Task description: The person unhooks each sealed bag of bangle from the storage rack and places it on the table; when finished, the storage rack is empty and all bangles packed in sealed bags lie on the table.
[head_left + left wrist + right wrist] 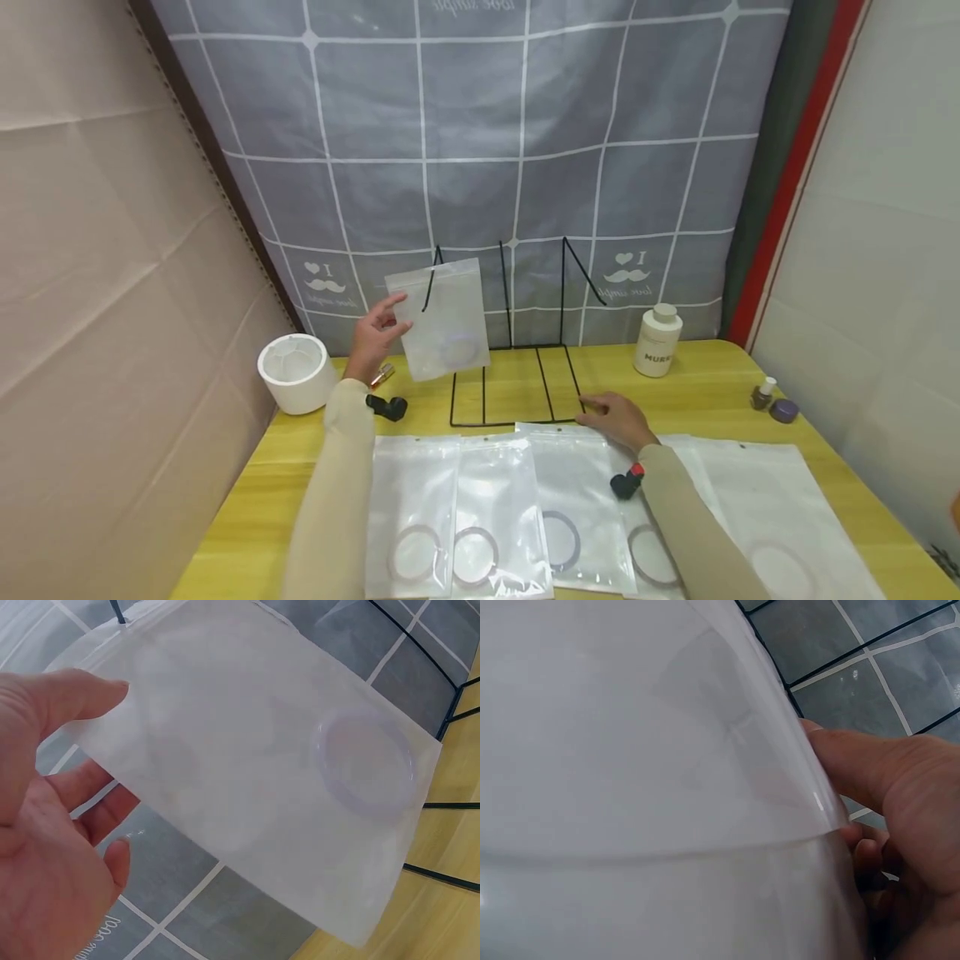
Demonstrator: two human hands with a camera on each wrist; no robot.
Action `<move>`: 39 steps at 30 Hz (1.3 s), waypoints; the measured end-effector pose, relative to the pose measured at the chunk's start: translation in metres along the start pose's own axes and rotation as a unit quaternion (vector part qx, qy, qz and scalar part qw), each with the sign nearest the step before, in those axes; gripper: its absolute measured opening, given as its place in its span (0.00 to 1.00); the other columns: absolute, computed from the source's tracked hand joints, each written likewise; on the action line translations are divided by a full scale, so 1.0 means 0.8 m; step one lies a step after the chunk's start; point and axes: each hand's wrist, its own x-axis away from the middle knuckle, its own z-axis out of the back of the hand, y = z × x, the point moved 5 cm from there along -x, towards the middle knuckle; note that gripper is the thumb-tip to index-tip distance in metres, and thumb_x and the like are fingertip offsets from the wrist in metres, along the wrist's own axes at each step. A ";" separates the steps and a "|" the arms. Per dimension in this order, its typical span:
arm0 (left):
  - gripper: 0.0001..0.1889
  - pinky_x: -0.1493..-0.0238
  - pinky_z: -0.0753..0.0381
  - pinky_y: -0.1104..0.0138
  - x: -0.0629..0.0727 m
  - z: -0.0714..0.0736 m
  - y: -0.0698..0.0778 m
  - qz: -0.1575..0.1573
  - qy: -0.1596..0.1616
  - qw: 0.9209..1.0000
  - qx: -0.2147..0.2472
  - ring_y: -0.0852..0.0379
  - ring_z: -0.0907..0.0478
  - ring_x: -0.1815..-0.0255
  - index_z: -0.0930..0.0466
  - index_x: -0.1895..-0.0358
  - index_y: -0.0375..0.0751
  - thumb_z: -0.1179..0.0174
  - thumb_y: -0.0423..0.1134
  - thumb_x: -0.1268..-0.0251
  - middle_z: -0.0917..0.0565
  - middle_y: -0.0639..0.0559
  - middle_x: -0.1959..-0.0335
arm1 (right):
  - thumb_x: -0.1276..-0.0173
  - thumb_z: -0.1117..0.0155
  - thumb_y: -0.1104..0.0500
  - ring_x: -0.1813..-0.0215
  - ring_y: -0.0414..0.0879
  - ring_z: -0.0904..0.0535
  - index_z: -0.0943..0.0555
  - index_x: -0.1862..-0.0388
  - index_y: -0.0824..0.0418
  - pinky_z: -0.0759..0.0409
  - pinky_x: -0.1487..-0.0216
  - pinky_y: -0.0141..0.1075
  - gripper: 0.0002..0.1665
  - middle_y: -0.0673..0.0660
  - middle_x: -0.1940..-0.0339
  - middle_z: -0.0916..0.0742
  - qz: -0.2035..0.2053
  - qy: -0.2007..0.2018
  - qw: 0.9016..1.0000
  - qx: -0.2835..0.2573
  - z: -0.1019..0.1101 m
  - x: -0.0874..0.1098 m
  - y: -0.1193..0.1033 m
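A white translucent zip bag [447,333] with a pale ring inside hangs tilted on a prong of the black wire rack [562,292]. At the bag's left edge is my left hand [375,333], thumb and index finger spread apart. In the left wrist view, the thumb [86,694] lies in front of the bag and other fingers show below its edge. My right hand [618,419] grips the rack's base wire at the front right corner. In the right wrist view, a bag [630,750] partly hides those fingers.
Several clear bags with rings [416,500] lie along the table's [232,533] front. A white lampshade-like cup [296,392] and a lipstick [382,375] stand left. At right are a white bottle [658,346], a small nail-polish bottle [762,396] and a purple jar [784,411].
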 end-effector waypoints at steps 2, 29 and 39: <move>0.27 0.54 0.27 0.66 -0.001 -0.001 -0.006 -0.010 -0.006 1.000 0.009 0.57 0.29 0.62 0.23 0.31 0.45 0.33 0.33 0.34 0.22 0.49 0.64 | 0.39 0.25 0.42 0.62 0.48 0.30 0.18 0.35 0.52 0.35 0.64 0.41 0.34 0.53 0.67 0.22 0.001 0.001 1.000 -0.001 -0.001 0.000 0.001; 0.17 0.68 0.24 0.76 0.064 0.016 0.012 -0.049 0.046 0.994 0.086 0.64 0.23 0.67 0.17 0.47 0.29 0.30 0.29 0.39 0.14 0.56 0.60 | 0.38 0.26 0.43 0.62 0.48 0.29 0.18 0.35 0.53 0.34 0.64 0.40 0.34 0.54 0.66 0.21 0.015 0.003 1.000 0.006 0.001 -0.002 0.000; 0.18 0.79 0.30 0.73 0.091 0.021 0.020 -0.035 0.067 0.995 0.061 0.63 0.26 0.75 0.16 0.47 0.32 0.29 0.33 0.39 0.17 0.55 0.70 | 0.38 0.26 0.42 0.62 0.48 0.29 0.18 0.34 0.53 0.34 0.64 0.40 0.34 0.54 0.66 0.21 0.010 0.002 1.000 0.007 -0.001 -0.004 0.003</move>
